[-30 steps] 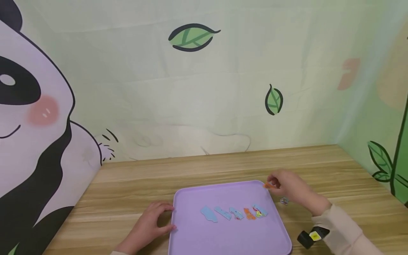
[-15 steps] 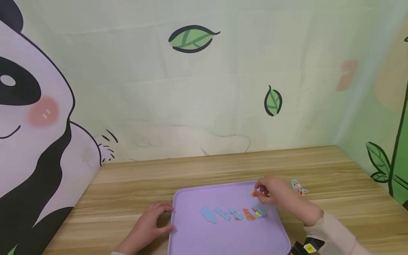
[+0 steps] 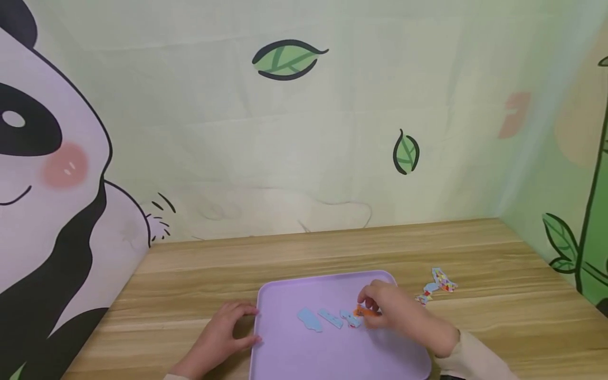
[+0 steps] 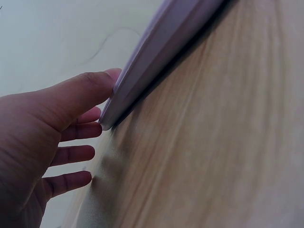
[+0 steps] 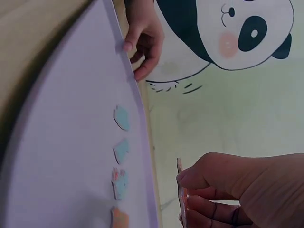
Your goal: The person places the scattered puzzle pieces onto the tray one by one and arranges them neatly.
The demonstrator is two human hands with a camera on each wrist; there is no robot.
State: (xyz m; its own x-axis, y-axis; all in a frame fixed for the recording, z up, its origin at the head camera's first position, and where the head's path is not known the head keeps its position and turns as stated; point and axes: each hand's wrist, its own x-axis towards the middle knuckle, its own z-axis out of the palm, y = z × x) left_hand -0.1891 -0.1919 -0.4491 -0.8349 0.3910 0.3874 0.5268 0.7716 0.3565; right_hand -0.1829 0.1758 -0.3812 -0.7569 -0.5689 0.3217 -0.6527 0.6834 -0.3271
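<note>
Right hand (image 3: 401,316): pinching orange piece (image 3: 367,312) above lilac tray (image 3: 304,359) | Left hand (image 3: 225,335): fingers relaxed, touching tray's left edge | Three bluish pieces (image 3: 310,320): on tray, left of right hand

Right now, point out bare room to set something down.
Free: the near-left of the tray, in front of the row of pieces; the table between tray and backdrop. Crowded: the row's right end, under the right hand and its orange piece; right of the tray, by loose pieces.

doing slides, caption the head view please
Right hand pinches an orange piece over a purple tray; left hand touches its edge.
</note>
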